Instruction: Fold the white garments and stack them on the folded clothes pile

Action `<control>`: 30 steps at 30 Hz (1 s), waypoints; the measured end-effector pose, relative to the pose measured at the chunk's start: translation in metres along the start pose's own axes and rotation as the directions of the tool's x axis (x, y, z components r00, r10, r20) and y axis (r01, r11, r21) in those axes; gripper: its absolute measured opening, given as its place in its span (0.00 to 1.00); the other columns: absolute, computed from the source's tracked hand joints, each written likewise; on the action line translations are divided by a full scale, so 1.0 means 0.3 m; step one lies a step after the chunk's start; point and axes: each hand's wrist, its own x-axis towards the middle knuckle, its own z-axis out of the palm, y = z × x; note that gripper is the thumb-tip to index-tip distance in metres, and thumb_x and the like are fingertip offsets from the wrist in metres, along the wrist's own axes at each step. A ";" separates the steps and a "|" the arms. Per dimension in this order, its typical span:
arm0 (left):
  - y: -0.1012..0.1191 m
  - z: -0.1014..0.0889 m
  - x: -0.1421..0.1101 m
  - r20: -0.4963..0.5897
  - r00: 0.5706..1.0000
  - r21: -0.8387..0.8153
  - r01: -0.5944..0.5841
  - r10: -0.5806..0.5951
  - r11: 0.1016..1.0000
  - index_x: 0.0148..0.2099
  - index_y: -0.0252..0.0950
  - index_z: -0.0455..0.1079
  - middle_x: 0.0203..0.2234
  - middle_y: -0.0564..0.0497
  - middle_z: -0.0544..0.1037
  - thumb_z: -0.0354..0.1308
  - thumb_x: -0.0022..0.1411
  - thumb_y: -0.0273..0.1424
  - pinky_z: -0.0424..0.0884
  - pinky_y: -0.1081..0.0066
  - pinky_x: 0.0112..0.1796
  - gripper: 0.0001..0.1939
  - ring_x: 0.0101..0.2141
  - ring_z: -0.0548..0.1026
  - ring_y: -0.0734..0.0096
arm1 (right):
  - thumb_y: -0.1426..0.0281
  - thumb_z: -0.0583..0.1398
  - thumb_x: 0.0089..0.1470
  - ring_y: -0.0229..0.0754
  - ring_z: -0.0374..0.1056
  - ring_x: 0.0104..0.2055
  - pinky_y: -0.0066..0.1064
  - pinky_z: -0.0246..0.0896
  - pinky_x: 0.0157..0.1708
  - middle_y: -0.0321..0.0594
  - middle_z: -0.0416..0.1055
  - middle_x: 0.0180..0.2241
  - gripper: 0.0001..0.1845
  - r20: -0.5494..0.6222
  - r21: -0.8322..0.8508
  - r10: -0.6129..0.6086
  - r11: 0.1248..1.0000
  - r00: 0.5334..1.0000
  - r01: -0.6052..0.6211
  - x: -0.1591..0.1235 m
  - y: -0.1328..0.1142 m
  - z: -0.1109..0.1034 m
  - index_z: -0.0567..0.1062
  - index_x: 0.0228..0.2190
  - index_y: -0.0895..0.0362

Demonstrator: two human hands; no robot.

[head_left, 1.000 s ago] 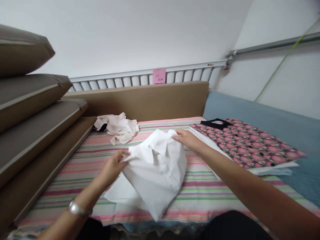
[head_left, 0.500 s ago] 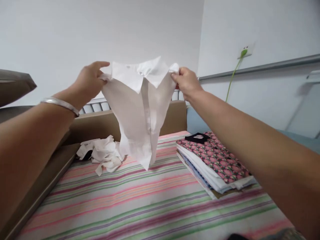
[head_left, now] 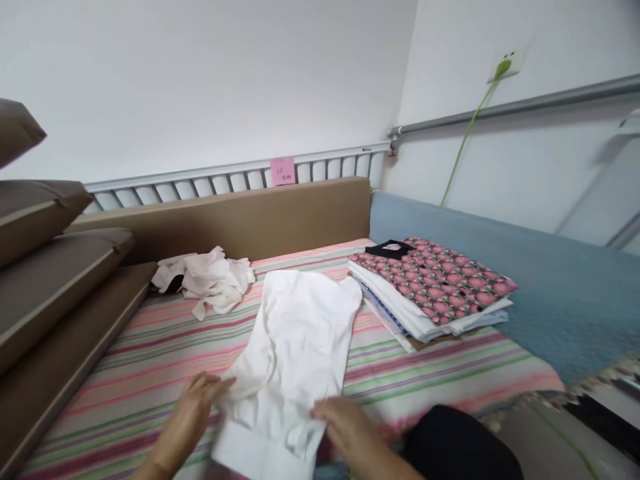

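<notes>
The white garment (head_left: pixel 305 333) is lying wrinkled on the striped cloth (head_left: pixel 175 353), between the crumpled white clothes (head_left: pixel 215 277) at the back left and the stack of folded clothes (head_left: pixel 440 283) at the right, whose top piece is showing a pink pattern and a black neckband. The left hand (head_left: pixel 197 397) is resting at the garment's lower left edge with its fingers partly bent, while the right hand (head_left: pixel 350 427), somewhat blurred, is touching the lower right edge with fingers loosely curved; whether either one is gripping the fabric, I cannot tell.
</notes>
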 end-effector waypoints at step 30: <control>0.011 0.152 0.038 0.053 0.836 0.290 0.510 -0.546 0.810 0.53 0.35 0.66 0.53 0.41 0.69 0.39 0.55 0.18 0.63 0.56 0.44 0.26 0.49 0.67 0.54 | 0.74 0.52 0.52 0.34 0.71 0.27 0.23 0.61 0.23 0.41 0.74 0.33 0.11 0.166 0.167 0.438 0.871 0.884 -0.463 0.601 0.048 0.106 0.72 0.35 0.59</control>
